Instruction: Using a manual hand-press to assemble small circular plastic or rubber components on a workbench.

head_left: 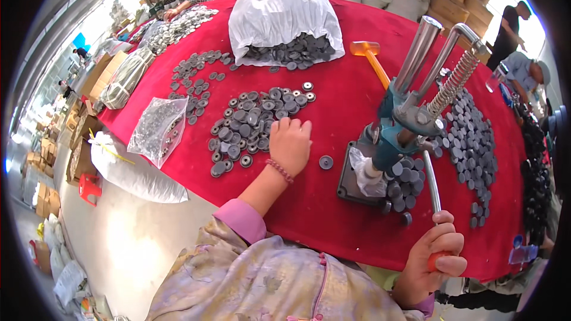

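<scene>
My right hand [433, 257] is wrapped around the red-ended grip of a metal lever [432, 184]. That lever belongs to a green hand press [389, 125] with a coiled spring [455, 83] and a dark base. My left hand [290, 147] reaches to the right edge of a pile of round grey caps [253, 116]. Its fingers are bent and closed, and their tips are hidden, so I cannot make out what they hold. A single grey cap [326, 162] lies on the cloth between that hand and the press. More grey caps [406, 183] crowd the press base.
A red cloth [333, 220] covers the table. A white sack [285, 12] spills dark caps at the back, beside an orange-handled mallet [372, 59]. Left lies a clear bag of small parts [157, 129]; right, more caps [470, 137]. People work at the far left and right.
</scene>
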Motion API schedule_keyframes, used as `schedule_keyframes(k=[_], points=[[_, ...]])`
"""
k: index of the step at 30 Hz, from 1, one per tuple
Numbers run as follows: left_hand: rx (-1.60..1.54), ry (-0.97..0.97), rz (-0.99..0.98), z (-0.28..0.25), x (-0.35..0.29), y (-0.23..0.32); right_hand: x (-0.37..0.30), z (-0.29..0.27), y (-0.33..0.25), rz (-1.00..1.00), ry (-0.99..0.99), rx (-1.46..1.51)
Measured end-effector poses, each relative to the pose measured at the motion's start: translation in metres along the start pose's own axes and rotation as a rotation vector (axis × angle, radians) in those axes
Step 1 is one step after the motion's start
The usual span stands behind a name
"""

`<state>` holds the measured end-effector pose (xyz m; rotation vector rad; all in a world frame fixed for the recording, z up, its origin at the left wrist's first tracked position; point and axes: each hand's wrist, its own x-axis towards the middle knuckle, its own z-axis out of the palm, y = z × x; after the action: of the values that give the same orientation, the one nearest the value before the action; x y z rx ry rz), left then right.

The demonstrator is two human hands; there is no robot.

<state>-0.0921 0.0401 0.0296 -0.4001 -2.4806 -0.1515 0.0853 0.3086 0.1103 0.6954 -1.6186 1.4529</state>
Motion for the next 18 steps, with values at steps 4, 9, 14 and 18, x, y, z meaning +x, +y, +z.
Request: schedule_keyframes(k=[4,9,14,18], points=[[0.128,-0.155,0.107,0.015,-0.015,-0.029,0.001,0.001,0.002,-0.031,-0.019,0.001],[-0.163,-0.224,0.194,-0.008,-0.054,-0.012,-0.003,-0.003,0.002,-0.025,0.029,-0.008],[-0.344,-0.278,0.133,-0.017,-0.081,-0.012,-0.004,-0.005,0.003,-0.034,0.013,0.005],[-0.538,-0.371,0.032,-0.031,-0.078,-0.022,-0.005,-0.004,0.0,-0.008,0.02,-0.025]])
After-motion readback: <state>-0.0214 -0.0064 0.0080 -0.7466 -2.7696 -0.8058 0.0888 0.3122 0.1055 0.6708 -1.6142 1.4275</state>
